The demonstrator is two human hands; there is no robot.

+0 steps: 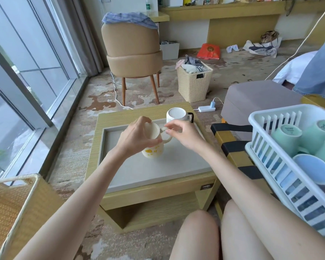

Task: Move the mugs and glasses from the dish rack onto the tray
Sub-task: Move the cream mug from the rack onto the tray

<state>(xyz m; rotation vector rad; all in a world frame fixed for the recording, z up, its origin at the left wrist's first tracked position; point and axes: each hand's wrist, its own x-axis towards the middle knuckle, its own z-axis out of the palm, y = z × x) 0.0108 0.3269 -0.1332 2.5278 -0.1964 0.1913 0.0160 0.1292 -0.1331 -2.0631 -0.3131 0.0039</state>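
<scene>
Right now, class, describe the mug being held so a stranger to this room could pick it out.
Find the low wooden table by the window, with a grey tray on top. Of the two mugs there, the held mug is the nearer, gripped by the left hand and right hand. It alone has yellow patches; the other mug is white, upside down, with a dark handle.

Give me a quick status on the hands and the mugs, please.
Left hand grips yellow-spotted mug at the tray; right hand pinches its handle. White mug already on tray. Green mugs and blue mug in dish rack. Nothing in the way.
</scene>
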